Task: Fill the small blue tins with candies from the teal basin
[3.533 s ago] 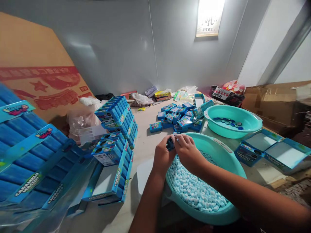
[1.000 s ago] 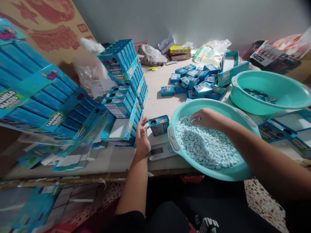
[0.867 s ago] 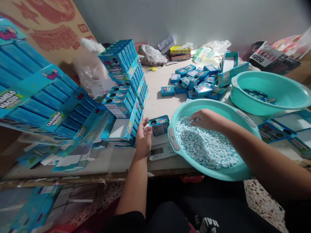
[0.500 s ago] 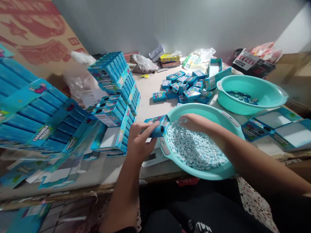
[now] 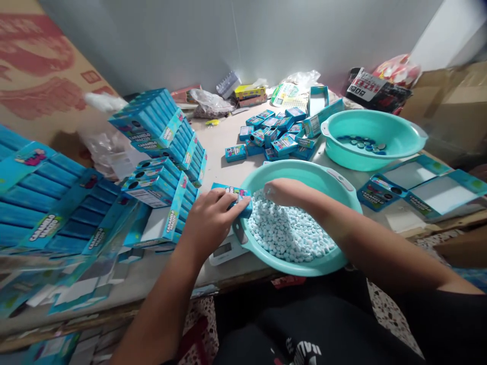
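Observation:
My left hand (image 5: pixel 208 218) grips a small blue candy box (image 5: pixel 233 195) and holds it tipped at the left rim of a teal basin (image 5: pixel 344 194). The basin is full of pale blue candies (image 5: pixel 289 234). My right hand (image 5: pixel 283 192) rests in those candies near the box, fingers curled down into the pile; whether it holds any is hidden. A white kitchen scale (image 5: pixel 224 250) pokes out from under the basin's left edge.
Stacks of blue display cartons (image 5: pixel 160 147) stand to the left, with flattened cartons (image 5: pixel 57 213) beyond them. A heap of small blue boxes (image 5: pixel 272 134) lies behind the basin. A second teal basin (image 5: pixel 399 147) with dark caps sits right, beside open carton trays (image 5: pixel 426 187).
My left hand picked the small box up off the scale and brought it to the basin's rim. My right hand stayed in the candies. The view swung up and left.

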Demonstrator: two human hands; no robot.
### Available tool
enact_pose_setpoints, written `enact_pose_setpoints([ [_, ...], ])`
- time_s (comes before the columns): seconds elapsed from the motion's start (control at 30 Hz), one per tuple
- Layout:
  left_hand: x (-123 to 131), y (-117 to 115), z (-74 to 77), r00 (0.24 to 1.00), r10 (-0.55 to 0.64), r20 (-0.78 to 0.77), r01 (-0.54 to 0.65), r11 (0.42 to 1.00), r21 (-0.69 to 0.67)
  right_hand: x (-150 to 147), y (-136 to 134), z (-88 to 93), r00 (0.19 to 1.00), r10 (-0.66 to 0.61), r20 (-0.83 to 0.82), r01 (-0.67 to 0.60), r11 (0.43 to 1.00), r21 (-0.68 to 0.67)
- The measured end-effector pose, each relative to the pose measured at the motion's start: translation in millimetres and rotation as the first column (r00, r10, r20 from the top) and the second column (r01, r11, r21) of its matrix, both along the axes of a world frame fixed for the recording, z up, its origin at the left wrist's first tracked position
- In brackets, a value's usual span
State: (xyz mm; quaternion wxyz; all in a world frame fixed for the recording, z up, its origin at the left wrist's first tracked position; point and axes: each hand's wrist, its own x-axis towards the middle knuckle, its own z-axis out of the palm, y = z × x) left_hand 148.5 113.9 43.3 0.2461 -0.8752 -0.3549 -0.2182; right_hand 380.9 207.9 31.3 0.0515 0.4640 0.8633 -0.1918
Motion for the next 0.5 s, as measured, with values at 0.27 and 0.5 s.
enact_pose_setpoints([
  [0.27,-5.2,8.8,3.4,0.997,-0.027,-0.066,0.024,0.999,-0.045,1.6,1.4,-2.2,1.0,-0.003,0.024,0.003,1.0,-0.004],
  [0.5,-9.4,7.6,-6.9,0.998,-0.057,-0.015,0.057,0.998,-0.01,2.5,0.5,-1.6,0.998,-0.042,0.046,0.041,0.999,0.017],
])
